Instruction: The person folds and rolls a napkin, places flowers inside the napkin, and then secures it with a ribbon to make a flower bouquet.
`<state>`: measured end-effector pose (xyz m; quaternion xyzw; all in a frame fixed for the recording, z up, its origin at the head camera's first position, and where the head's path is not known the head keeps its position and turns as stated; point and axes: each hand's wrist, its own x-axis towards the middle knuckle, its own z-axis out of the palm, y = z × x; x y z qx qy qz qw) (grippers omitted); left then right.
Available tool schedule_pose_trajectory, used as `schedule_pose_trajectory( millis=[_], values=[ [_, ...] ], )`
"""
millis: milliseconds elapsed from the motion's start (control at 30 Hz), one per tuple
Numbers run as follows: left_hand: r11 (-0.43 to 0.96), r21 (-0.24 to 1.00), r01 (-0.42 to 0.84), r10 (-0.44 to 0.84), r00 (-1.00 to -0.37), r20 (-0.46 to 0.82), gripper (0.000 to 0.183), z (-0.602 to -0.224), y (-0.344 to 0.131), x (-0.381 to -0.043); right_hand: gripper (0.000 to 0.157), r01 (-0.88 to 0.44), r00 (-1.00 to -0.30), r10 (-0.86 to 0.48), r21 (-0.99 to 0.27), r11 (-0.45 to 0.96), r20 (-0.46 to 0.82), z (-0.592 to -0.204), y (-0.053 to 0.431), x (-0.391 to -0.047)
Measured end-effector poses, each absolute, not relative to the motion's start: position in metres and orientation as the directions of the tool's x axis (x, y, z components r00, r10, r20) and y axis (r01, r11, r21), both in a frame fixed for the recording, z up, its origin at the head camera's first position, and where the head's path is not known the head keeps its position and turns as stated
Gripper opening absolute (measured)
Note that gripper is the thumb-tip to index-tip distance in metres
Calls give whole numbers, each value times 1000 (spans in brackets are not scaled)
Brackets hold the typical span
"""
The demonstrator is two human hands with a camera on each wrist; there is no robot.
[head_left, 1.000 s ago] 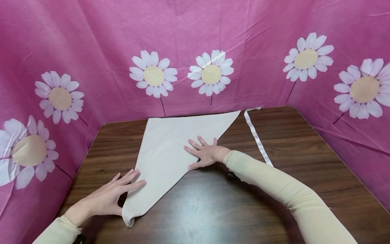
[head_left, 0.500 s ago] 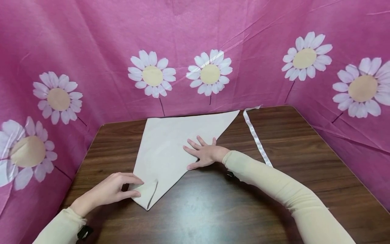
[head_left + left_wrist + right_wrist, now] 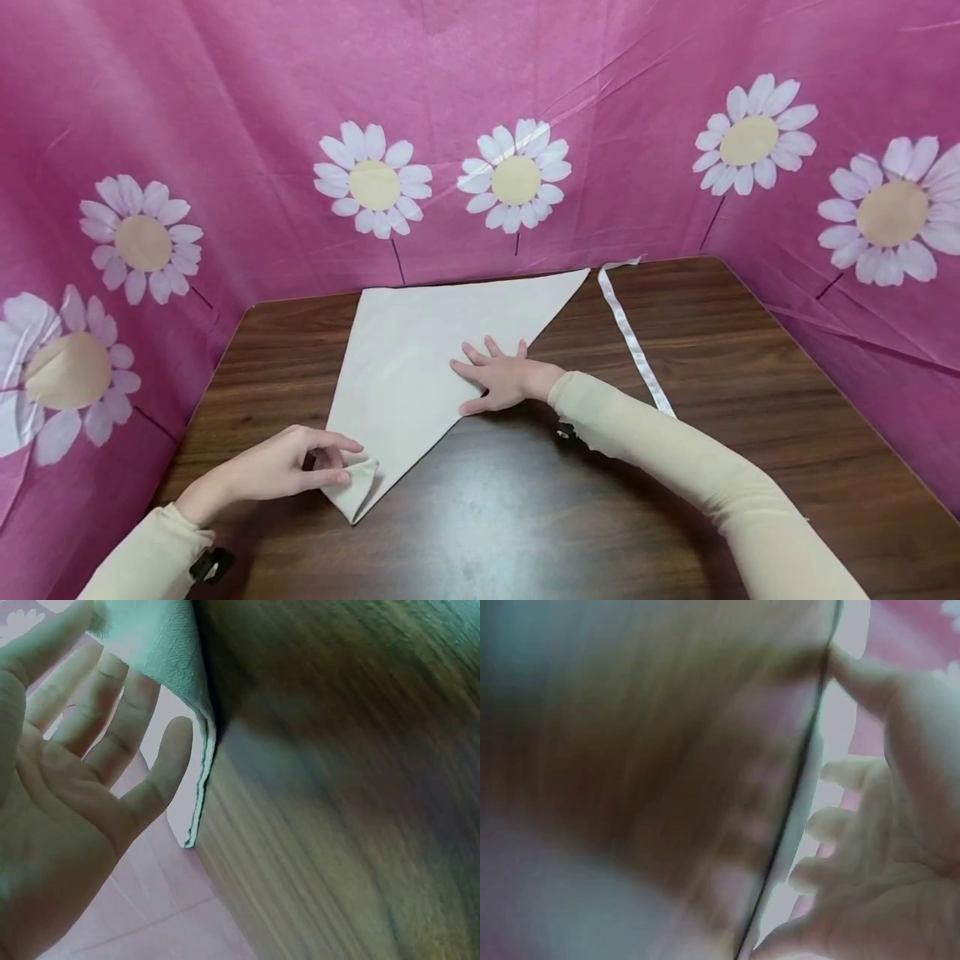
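Note:
A white cloth [image 3: 412, 350], folded to a pointed shape, lies flat on the brown wooden table [image 3: 570, 500]. At its near left corner my left hand [image 3: 288, 462] holds a small turned-over flap [image 3: 356, 487] between thumb and fingers. Seen in the left wrist view, the cloth's lower edge [image 3: 199, 780] shows stacked layers beside the little finger. My right hand [image 3: 498, 377] lies with fingers spread on the cloth's slanting right edge, the thumb right at that edge. The right wrist view is blurred but shows the fingers [image 3: 832, 825] over the cloth.
A narrow white ribbon [image 3: 628, 329] runs along the table to the right of the cloth, partly behind the right forearm. A pink curtain [image 3: 450, 58] with large daisies surrounds the table at the back and sides. Dark straps [image 3: 212, 565] show at both wrists.
My left hand has turned the cloth's near left corner up and over into a flap, which is now smaller and lifted. My right hand has stayed in place.

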<state>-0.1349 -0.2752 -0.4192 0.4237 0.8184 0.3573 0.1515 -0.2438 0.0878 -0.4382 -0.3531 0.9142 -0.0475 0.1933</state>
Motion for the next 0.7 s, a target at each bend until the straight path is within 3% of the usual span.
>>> schedule_pose_trajectory(
  millis=[133, 333, 400, 533, 700],
  values=[
    [353, 761, 545, 823, -567, 23, 31, -417, -279, -134, 74, -700, -610, -765, -314, 642, -205, -431, 77, -222],
    [235, 795, 560, 910, -413, 22, 22, -419, -281, -135, 58, -791, -496, -866, -377, 481, -65, -417, 55, -189],
    [232, 801, 552, 913, -407, 16, 20, -418, -282, -135, 52, -821, -453, -891, -380, 425, -18, -414, 48, -181],
    [277, 826, 490, 860, -510, 14, 12, -411, -284, -136, 42, -849, -408, -908, -406, 339, 95, -413, 35, -173],
    [371, 789, 490, 716, -692, 93, 16, -402, -281, -139, 44, -804, -464, -860, -510, 307, 214, -413, 19, -169]
  ],
)
